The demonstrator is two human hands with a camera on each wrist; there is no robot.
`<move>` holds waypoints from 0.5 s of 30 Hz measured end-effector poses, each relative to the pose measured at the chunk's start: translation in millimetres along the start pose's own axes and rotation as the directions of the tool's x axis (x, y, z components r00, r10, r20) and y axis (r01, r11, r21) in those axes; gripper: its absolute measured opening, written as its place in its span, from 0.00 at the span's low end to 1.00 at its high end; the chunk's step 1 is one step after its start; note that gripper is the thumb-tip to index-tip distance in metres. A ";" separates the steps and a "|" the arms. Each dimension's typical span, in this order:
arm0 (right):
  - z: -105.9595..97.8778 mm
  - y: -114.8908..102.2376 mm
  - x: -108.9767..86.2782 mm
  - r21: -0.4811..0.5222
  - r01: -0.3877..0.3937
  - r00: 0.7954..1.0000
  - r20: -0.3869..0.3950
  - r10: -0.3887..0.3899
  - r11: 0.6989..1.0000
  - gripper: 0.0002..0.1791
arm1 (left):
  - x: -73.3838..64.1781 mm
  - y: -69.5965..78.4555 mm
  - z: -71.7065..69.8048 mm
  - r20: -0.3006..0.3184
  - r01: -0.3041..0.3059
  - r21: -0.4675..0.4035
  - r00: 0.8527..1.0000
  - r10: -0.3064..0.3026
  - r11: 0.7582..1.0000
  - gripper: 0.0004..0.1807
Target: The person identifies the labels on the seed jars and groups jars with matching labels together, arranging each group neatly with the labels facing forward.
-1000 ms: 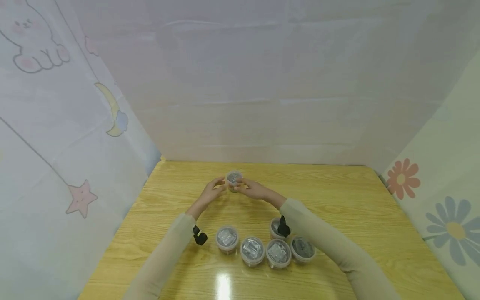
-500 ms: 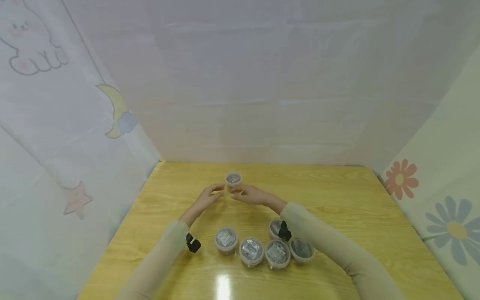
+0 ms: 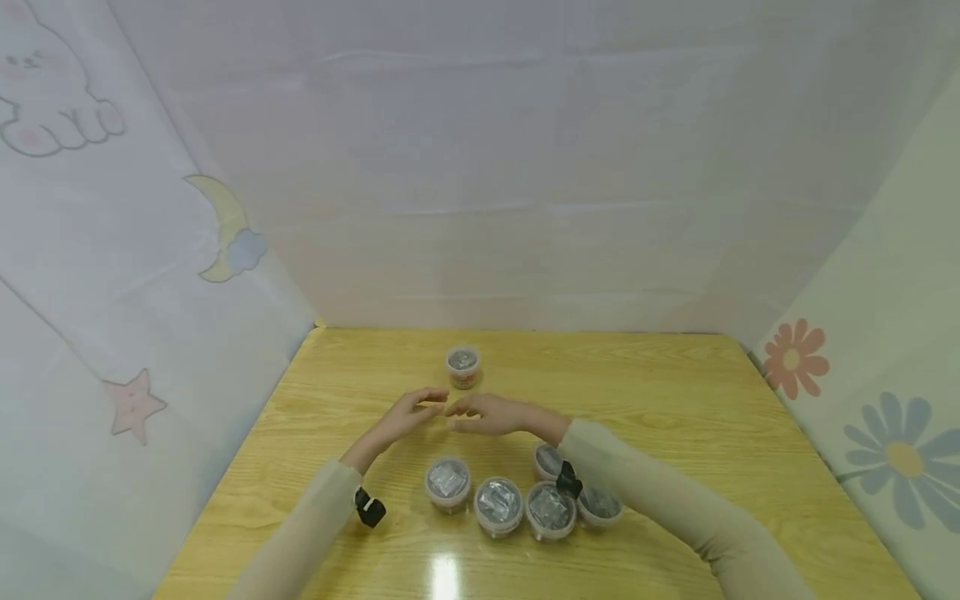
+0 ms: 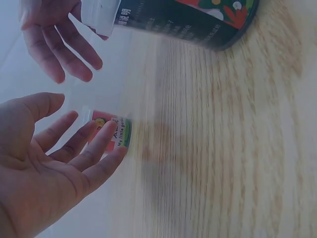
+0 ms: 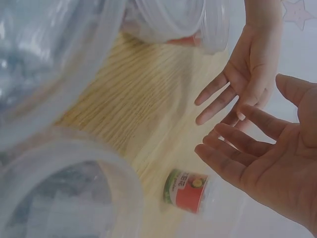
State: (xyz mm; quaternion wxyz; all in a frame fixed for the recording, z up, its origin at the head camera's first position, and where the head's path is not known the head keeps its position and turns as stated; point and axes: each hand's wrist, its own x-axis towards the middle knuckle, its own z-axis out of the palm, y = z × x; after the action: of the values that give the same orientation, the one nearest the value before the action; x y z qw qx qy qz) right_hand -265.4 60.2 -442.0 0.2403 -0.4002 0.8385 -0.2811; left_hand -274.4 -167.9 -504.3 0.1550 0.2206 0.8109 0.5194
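One small round tub with a clear lid stands upright near the back of the table. In the left wrist view, the same tub shows a red and green printed label. My left hand hovers just in front of it, fingers relaxed and holding nothing. Close beside it, fingertips facing, my right hand is likewise relaxed and bare. The right wrist view shows the far tub beyond the right hand's fingers, apart from them.
Several more lidded tubs stand nearer the front: a left one, a middle one, another, and two partly hidden by the right sleeve. Printed cloth walls border the wooden table at the back and sides.
Both hands have drawn back toward the person from the far tub. The right hand's fingers, earlier at the tub's side, have come away from it. The tub stays at the back.
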 end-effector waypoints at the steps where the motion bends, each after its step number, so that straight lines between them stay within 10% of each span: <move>1: 1.0 -3.1 -1.3 -0.005 0.009 1.000 0.008 -0.009 1.000 0.26 | -0.9 -0.2 0.1 0.006 -0.005 0.005 1.000 0.005 1.000 0.28; 15: 19.6 -11.3 -18.7 -0.068 0.096 0.990 0.111 -0.088 0.993 0.29 | -22.1 -0.8 2.9 0.145 -0.071 0.077 0.988 0.059 0.994 0.25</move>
State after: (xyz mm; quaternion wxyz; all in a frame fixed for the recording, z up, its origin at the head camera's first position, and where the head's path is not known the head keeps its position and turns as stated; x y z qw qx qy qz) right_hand -236.5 63.8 -445.4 0.2571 -0.4616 0.8146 -0.2393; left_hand -254.3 -177.4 -505.7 0.1863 0.2899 0.8107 0.4732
